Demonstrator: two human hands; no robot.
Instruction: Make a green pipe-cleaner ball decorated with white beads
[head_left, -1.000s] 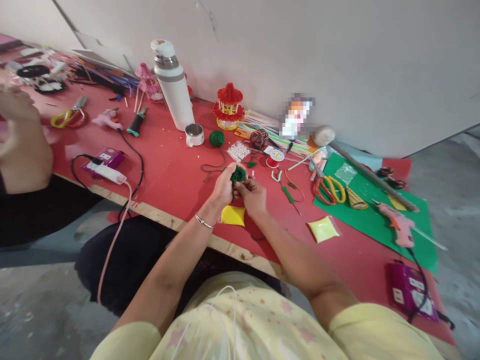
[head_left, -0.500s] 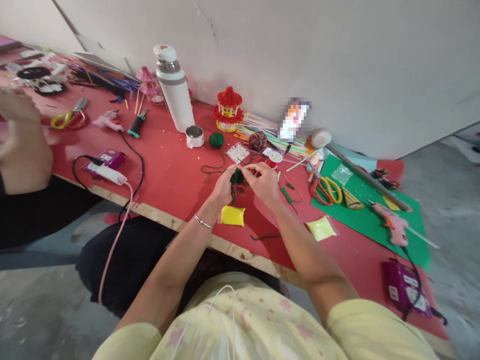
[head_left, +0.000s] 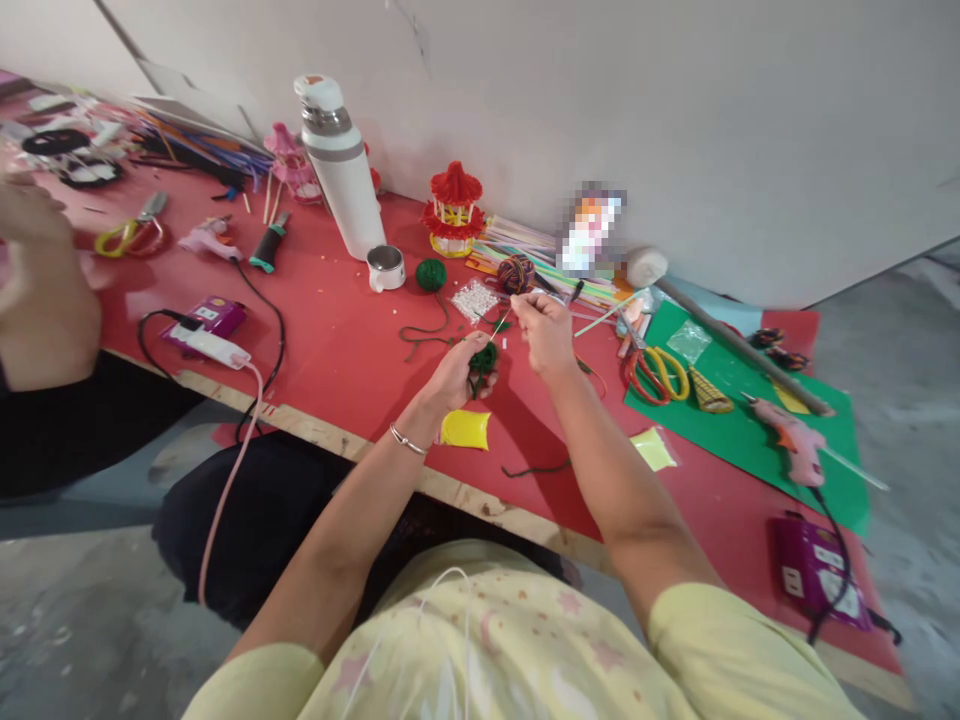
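Note:
My left hand (head_left: 459,372) is closed on a small dark green yarn piece (head_left: 484,362), partly hidden by the fingers. Up and to the right of it, my right hand (head_left: 546,328) pinches the end of a thin pale strand (head_left: 501,322), which runs taut and slanted down to the green piece. Whether the strand is thread or wire I cannot tell. Loose green yarn (head_left: 426,332) trails on the red table (head_left: 330,350) from a green yarn ball (head_left: 430,275). Beyond my hands lies a bag of white beads (head_left: 474,300), beside a multicoloured yarn ball (head_left: 516,273).
Yellow packets (head_left: 465,429) lie near the front edge. On the right are scissors (head_left: 660,375) and a pink glue gun (head_left: 791,440). A white thermos (head_left: 343,185), a metal cup (head_left: 386,267) and a red lantern-like model (head_left: 454,212) stand behind. Another person's arm (head_left: 45,300) is at left.
My right hand has moved up and away from my left hand, and the thin strand now stretches between them. My left hand still holds the green yarn piece.

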